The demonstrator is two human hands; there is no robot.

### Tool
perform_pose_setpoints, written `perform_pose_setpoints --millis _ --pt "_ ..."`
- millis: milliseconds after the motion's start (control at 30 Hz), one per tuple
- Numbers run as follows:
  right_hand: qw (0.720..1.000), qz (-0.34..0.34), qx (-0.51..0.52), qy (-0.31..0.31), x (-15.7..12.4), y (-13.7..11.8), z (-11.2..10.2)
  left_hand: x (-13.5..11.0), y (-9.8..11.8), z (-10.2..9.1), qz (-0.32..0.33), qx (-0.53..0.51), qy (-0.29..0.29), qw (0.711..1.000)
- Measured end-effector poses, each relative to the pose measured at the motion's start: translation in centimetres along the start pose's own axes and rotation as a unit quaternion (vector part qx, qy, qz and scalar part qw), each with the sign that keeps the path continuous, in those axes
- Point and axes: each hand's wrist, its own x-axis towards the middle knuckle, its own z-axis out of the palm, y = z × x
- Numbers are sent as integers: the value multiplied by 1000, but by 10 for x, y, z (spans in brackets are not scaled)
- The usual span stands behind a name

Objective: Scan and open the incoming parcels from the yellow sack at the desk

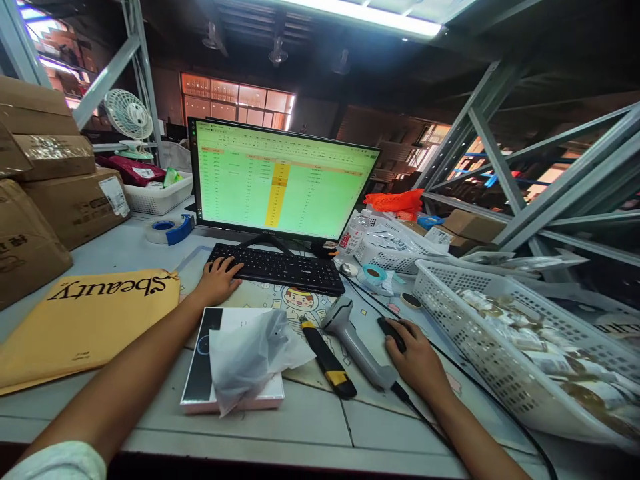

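Right grip [417, 353] curls over and holds the black mouse [391, 333], right of the keyboard [285, 265] and nearer the person. Left grip [220, 279], fingers loosely spread, rests on the keyboard's left end. Scanner [361, 345], utility knife [326, 358] lie before the keyboard; monitor [280, 183] behind.

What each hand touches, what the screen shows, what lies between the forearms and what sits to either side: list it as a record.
Left hand: on the left end of the keyboard
Right hand: on the mouse
Screen: a table, one column yellow
Between forearms: box under a plastic bag, knife, scanner
Left side: yellow envelope, cardboard boxes
Right side: white basket, filled
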Motion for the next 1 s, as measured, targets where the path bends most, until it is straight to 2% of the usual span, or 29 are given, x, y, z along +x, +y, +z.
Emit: perform_pose_setpoints --millis 300,500,667,733,800,900,967,1000 --pt "1000 -28 8 -7 0 0 0 -1 2 -2 2 5 4 1000" --pt "1000 -23 5 -16 2 6 4 0 1 -2 6 -7 9 1000" --pt "999 -23 1 -22 4 10 7 -3 2 4 5 -37 38 999" --pt "999 -30 3 -14 4 11 9 1 3 -2 -7 -94 71 993" --pt "999 -33 7 -2 4 12 11 6 4 -22 -34 -195 140 970" --pt "999 -31 16 15 3 11 14 -1 14 -83 -53 -302 244 920" --pt "999 -30 30 18 4 7 14 -31 30 -131 -6 -352 270 896" --pt "998 -30 42 20 4 4 11 -56 40 -151 51 -428 275 859"
